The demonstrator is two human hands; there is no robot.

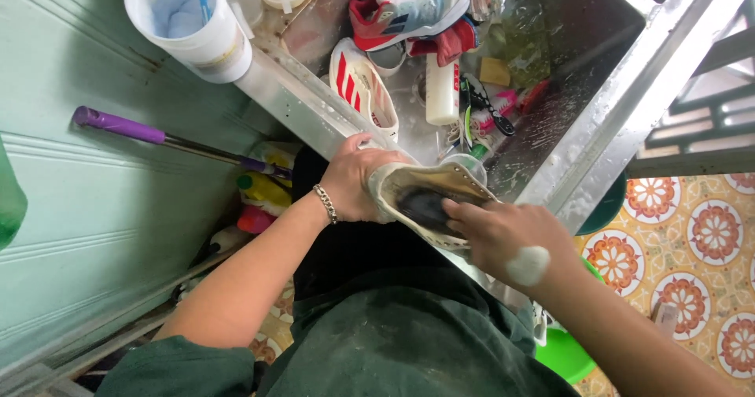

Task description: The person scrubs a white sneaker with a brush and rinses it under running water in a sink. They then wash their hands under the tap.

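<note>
My left hand [354,184], with a chain bracelet on the wrist, grips the heel of a cream sneaker [456,178] held over the front rim of a steel sink [598,129]. My right hand [503,236], with a blob of foam on its back, reaches into the sneaker's opening; its fingers are closed around something dark, blurred, that I cannot identify. In the sink lie a white shoe with red stripes [360,86], a white, blue and red shoe [413,3], a white bottle [442,90] and a yellow sponge [495,71].
A white plastic jug [193,19] with a blue-handled tool stands on the sink's left corner. A purple-handled mop [157,136] leans against the green wall. Coloured bottles [263,192] stand below. A green basin [562,354] sits on the patterned tile floor [692,240].
</note>
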